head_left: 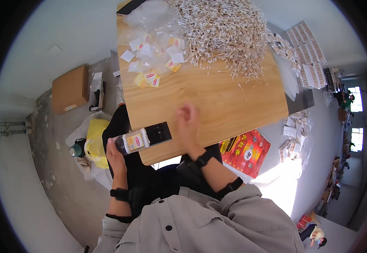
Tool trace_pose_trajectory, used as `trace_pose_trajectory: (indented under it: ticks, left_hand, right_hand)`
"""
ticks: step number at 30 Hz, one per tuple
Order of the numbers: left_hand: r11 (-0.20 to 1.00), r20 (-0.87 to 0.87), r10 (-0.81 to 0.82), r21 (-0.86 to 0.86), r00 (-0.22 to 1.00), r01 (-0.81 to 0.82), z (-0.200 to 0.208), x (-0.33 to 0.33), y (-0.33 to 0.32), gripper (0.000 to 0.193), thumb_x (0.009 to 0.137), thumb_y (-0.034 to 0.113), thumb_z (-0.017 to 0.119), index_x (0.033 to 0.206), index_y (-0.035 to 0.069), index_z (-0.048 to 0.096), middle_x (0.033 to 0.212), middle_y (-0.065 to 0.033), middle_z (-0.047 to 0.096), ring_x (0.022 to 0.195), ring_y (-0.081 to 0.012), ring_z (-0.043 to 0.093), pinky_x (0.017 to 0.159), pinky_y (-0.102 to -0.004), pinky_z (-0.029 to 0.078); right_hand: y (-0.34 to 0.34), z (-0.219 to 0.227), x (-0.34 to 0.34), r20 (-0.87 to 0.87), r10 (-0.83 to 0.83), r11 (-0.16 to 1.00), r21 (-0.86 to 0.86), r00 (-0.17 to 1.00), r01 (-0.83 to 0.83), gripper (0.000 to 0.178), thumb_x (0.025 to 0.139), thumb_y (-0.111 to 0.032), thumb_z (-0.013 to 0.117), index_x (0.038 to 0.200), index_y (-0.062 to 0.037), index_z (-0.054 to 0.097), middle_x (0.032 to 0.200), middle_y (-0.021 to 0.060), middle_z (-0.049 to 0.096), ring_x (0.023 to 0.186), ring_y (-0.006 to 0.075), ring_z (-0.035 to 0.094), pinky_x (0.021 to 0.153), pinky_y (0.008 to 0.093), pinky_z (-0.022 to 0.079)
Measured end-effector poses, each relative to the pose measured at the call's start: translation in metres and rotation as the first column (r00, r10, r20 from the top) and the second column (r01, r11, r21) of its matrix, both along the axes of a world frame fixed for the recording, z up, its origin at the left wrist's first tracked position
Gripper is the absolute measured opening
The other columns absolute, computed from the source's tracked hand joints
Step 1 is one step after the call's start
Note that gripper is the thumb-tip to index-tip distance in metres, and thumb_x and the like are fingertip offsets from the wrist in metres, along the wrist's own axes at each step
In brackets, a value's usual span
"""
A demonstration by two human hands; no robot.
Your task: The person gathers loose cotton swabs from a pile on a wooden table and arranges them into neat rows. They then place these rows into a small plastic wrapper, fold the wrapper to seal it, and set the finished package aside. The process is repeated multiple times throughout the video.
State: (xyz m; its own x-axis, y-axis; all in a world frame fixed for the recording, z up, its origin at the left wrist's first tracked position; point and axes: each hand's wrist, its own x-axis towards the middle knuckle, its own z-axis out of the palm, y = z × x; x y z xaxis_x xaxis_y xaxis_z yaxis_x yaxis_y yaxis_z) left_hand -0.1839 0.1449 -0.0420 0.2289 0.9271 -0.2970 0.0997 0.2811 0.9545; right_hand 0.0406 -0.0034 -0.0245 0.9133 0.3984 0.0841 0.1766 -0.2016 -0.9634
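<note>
The worktop [242,111] carries a swab heap [223,33] at its far side. Above its near half, the right hand [187,118] blurs; whether its fingers pinch anything, I cannot tell. At its near-left edge, the left hand [115,157] pinches a swab packet [136,141]; a slack grip could drop it, spilling swabs if unsealed.

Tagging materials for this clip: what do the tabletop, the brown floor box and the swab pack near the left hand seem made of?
Tabletop: wood or wood-look laminate, smooth; tan grain shows. Brown box: likely cardboard, matt, with plain flat panels. Swab pack: probably clear plastic film, finish unclear; swabs show through.
</note>
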Motion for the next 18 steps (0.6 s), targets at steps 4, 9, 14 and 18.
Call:
trace_pose_trajectory:
  ticks: [4, 9, 14, 18]
  left_hand:
    - [0.898, -0.207, 0.159, 0.438, 0.965, -0.053, 0.038, -0.012, -0.001, 0.028, 0.102, 0.02, 0.044, 0.118, 0.0, 0.054, 0.113, -0.0095, 0.057, 0.102, -0.0189, 0.054, 0.087, -0.0311, 0.042]
    - [0.693, -0.306, -0.166, 0.64, 0.937, 0.332, 0.099, 0.045, -0.051, 0.029, 0.092, 0.003, 0.055, 0.121, 0.001, 0.052, 0.125, -0.0143, 0.05, 0.113, -0.0256, 0.05, 0.093, -0.0351, 0.04]
    - [0.297, -0.531, -0.596, 0.552, 0.603, 0.779, 0.096, 0.129, -0.114, 0.052, 0.086, 0.01, 0.064, 0.134, 0.0, 0.046, 0.14, -0.0233, 0.04, 0.127, -0.0425, 0.041, 0.106, -0.0466, 0.035]
    - [0.089, -0.721, -0.478, 0.528, 0.501, 0.845, 0.075, 0.188, -0.133, 0.068, 0.087, 0.021, 0.066, 0.145, -0.001, 0.035, 0.152, -0.0243, 0.028, 0.14, -0.0421, 0.029, 0.113, -0.0497, 0.027]
  right_hand:
    - [-0.087, 0.016, 0.135, 0.336, -0.431, 0.835, -0.203, 0.837, 0.512, 0.055, 0.082, -0.009, 0.067, 0.131, 0.0007, 0.044, 0.11, 0.0181, 0.045, 0.092, 0.0261, 0.053, 0.081, 0.038, 0.047]
    - [-0.148, 0.026, 0.206, 0.389, -0.254, 0.608, -0.648, 0.886, 0.458, 0.033, 0.08, -0.015, 0.073, 0.111, -0.0074, 0.064, 0.102, 0.0131, 0.058, 0.086, 0.0229, 0.06, 0.075, 0.0342, 0.052]
    - [-0.097, 0.014, 0.162, 0.23, 0.042, 0.895, -0.442, 0.972, 0.066, 0.017, 0.084, -0.014, 0.068, 0.1, -0.01, 0.066, 0.094, 0.0115, 0.058, 0.081, 0.0252, 0.062, 0.072, 0.0375, 0.052]
    - [-0.059, 0.025, 0.148, 0.167, 0.085, 0.978, -0.202, 0.982, -0.05, 0.022, 0.085, -0.016, 0.068, 0.105, -0.0075, 0.065, 0.095, 0.0128, 0.058, 0.08, 0.027, 0.062, 0.072, 0.0385, 0.052]
